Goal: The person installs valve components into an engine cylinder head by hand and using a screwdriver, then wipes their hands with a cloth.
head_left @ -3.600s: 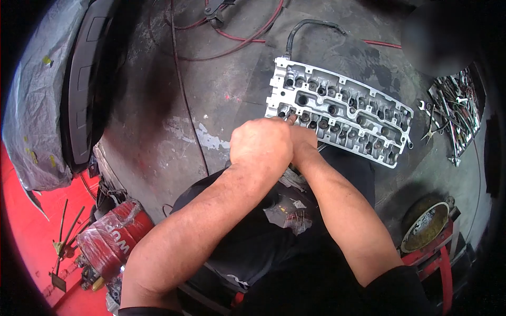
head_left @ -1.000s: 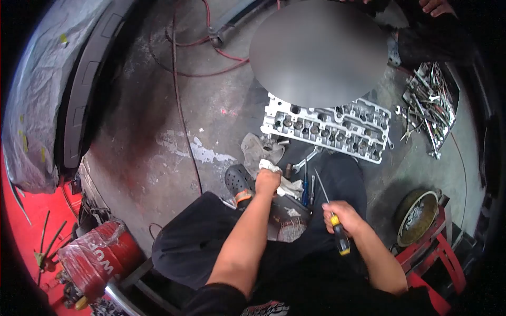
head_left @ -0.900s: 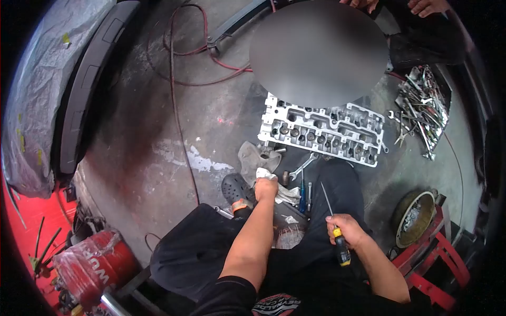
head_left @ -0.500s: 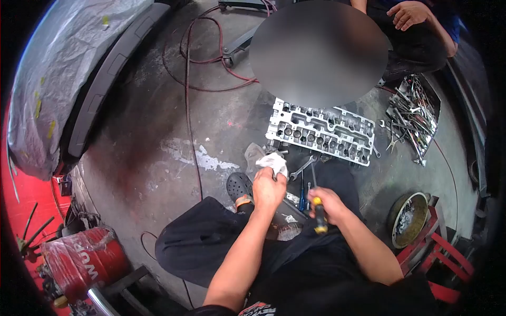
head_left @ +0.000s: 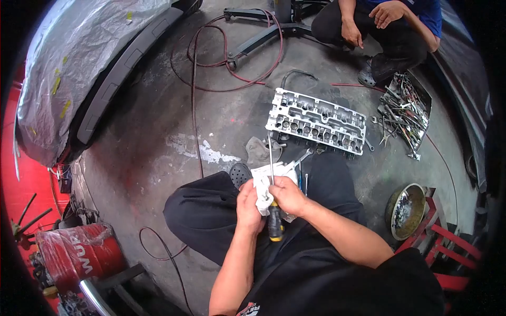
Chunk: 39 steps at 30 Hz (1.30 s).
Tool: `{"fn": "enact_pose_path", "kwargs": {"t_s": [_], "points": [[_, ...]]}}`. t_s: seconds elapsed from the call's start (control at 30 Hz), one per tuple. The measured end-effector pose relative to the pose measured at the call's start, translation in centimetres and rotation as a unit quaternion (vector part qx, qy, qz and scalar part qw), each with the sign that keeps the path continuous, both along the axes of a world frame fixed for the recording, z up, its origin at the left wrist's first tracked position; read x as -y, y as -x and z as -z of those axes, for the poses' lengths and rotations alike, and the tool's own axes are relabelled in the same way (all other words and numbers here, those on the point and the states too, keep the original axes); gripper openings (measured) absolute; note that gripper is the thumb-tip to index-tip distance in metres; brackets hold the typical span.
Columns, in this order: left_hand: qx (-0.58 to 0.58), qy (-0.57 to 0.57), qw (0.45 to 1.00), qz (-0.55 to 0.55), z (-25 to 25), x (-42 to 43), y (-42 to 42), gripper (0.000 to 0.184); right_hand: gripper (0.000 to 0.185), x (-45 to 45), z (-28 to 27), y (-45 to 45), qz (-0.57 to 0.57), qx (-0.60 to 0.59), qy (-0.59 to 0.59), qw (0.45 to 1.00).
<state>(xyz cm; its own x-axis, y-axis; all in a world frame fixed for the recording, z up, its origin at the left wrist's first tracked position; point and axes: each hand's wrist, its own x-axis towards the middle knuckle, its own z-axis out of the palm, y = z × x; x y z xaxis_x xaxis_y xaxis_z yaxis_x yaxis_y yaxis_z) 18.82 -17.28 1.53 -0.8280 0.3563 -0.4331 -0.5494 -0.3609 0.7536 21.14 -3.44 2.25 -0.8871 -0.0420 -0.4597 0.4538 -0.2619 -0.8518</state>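
My left hand (head_left: 249,208) is closed on a white cloth (head_left: 263,194), which hangs between my two hands. Against the cloth, my right hand (head_left: 289,196) grips a long screwdriver (head_left: 275,224) near the top of its yellow and black handle, the shaft pointing up and away from me. Beyond the hands a silver cylinder head (head_left: 319,122) lies on the floor. A grey rag (head_left: 263,151) lies just below its left end, and an open-end wrench (head_left: 303,157) is near its lower edge.
Metal tools (head_left: 405,113) are heaped at the right, near a crouching person (head_left: 382,31). A round pan (head_left: 406,210) sits at the lower right. Red hose (head_left: 196,105) loops over the floor. A red drum (head_left: 79,255) stands at the lower left.
The screwdriver and my right hand have moved left to meet the cloth in my left hand. My view has tilted up, showing more of the other person and the whole cylinder head.
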Motion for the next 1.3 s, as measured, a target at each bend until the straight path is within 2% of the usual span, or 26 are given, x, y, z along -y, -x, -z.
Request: {"fn": "enact_pose_path", "kwargs": {"t_s": [0.07, 0.1, 0.13, 0.2, 0.23, 0.27, 0.33, 0.37, 0.4, 0.43, 0.47, 0.5, 0.57, 0.6, 0.67, 0.7, 0.77, 0.8, 0.87, 0.9, 0.97, 1.07, 1.13, 1.23, 1.27, 1.3], "points": [[-0.047, 0.072, 0.995, -0.044, -2.2, -0.6, 1.1, 0.028, 0.025, -0.5, -1.3, -0.6, 0.018, -0.027, 0.133, 0.991], [-0.067, 0.071, 0.992, -0.084, -3.0, -0.3, 1.7, 0.029, 0.025, -1.1, -1.1, -0.7, 0.010, -0.060, 0.126, 0.990], [-0.087, 0.070, 0.986, -0.124, -4.0, 0.3, 2.4, 0.030, 0.025, -1.5, -2.7, -0.5, 0.050, -0.020, 0.123, 0.991], [-0.128, 0.046, 0.985, -0.111, -7.3, 2.3, 2.8, 0.032, 0.025, -3.1, -0.2, -0.5, 0.157, 0.020, 0.144, 0.977], [-0.167, 0.047, 0.985, -0.018, -9.4, 3.3, 2.5, 0.034, 0.026, -3.5, 1.3, -0.3, 0.211, 0.023, 0.169, 0.962], [-0.177, 0.146, 0.972, 0.050, -10.1, 3.1, 1.7, 0.036, 0.025, -3.6, 2.9, 0.0, 0.259, 0.057, 0.157, 0.951], [-0.300, 0.381, 0.857, 0.175, -9.1, 0.7, -0.7, 0.038, 0.026, -2.4, 5.2, 0.5, 0.320, 0.114, 0.159, 0.927], [-0.308, 0.435, 0.824, 0.192, -8.6, -1.2, -1.8, 0.038, 0.030, -2.7, 7.4, 0.6, 0.214, 0.076, -0.036, 0.973], [-0.314, 0.487, 0.787, 0.209, -8.0, -2.8, -2.6, 0.038, 0.031, -2.0, 11.0, 0.6, 0.189, 0.039, -0.003, 0.981], [-0.293, 0.506, 0.795, 0.160, -5.9, -3.1, -2.8, 0.037, 0.030, -1.5, 9.8, 0.7, 0.187, 0.078, -0.038, 0.979], [-0.295, 0.508, 0.793, 0.163, -5.2, -3.1, -2.2, 0.037, 0.030, -1.3, 8.5, 0.9, 0.187, 0.117, -0.074, 0.972], [-0.245, 0.496, 0.808, 0.203, -4.7, -3.1, -1.6, 0.039, 0.029, -1.2, 10.5, 0.5, 0.214, 0.145, 0.010, 0.966], [-0.183, 0.500, 0.808, 0.253, -3.8, -3.1, -0.4, 0.042, 0.029, -1.0, 11.0, 0.0, 0.201, 0.143, -0.002, 0.969], [-0.140, 0.509, 0.808, 0.260, -3.6, -3.5, 0.3, 0.038, 0.030, -1.1, 11.2, 0.3, 0.184, 0.128, -0.015, 0.975], [-0.240, 0.500, 0.811, 0.190, -2.3, -4.7, 0.9, 0.037, 0.029, -1.7, 12.6, 2.1, 0.188, 0.134, 0.037, 0.972], [-0.238, 0.504, 0.807, 0.195, -1.8, -5.3, 1.6, 0.037, 0.030, -1.9, 13.4, 3.1, 0.192, 0.108, 0.100, 0.970], [-0.282, 0.544, 0.764, 0.201, -1.2, -7.0, 3.7, 0.038, 0.036, -2.8, 15.4, 5.1, 0.184, 0.079, 0.220, 0.955], [-0.282, 0.546, 0.761, 0.206, -1.0, -8.0, 5.0, 0.038, 0.036, -3.3, 16.3, 5.9, 0.188, 0.081, 0.224, 0.953], [-0.287, 0.619, 0.688, 0.247, -1.1, -9.7, 7.5, 0.042, 0.039, -3.9, 16.1, 8.0, 0.179, 0.054, 0.356, 0.916], [-0.294, 0.645, 0.655, 0.263, -1.2, -10.6, 8.6, 0.043, 0.043, -4.4, 15.3, 8.8, 0.205, 0.089, 0.328, 0.918], [-0.290, 0.653, 0.640, 0.282, -1.2, -12.1, 10.3, 0.043, 0.044, -5.6, 12.7, 9.1, 0.243, 0.131, 0.320, 0.906], [-0.305, 0.659, 0.613, 0.312, -1.0, -13.5, 12.0, 0.043, 0.044, -6.5, 14.7, 7.8, 0.302, 0.166, 0.257, 0.903], [-0.298, 0.662, 0.593, 0.349, -0.9, -14.0, 12.8, 0.043, 0.037, -8.0, 15.8, 6.1, 0.177, 0.194, -0.018, 0.965], [-0.301, 0.656, 0.602, 0.342, 0.5, -14.2, 13.3, 0.043, 0.027, -10.1, 14.3, 5.1, 0.154, 0.209, -0.096, 0.961], [-0.293, 0.657, 0.603, 0.345, 0.7, -14.3, 13.3, 0.043, 0.027, -10.4, 15.3, 4.7, 0.140, 0.192, -0.166, 0.957], [-0.291, 0.659, 0.600, 0.347, 0.8, -14.6, 13.4, 0.043, 0.028, -11.1, 15.2, 5.0, 0.130, 0.206, -0.169, 0.955]]}}
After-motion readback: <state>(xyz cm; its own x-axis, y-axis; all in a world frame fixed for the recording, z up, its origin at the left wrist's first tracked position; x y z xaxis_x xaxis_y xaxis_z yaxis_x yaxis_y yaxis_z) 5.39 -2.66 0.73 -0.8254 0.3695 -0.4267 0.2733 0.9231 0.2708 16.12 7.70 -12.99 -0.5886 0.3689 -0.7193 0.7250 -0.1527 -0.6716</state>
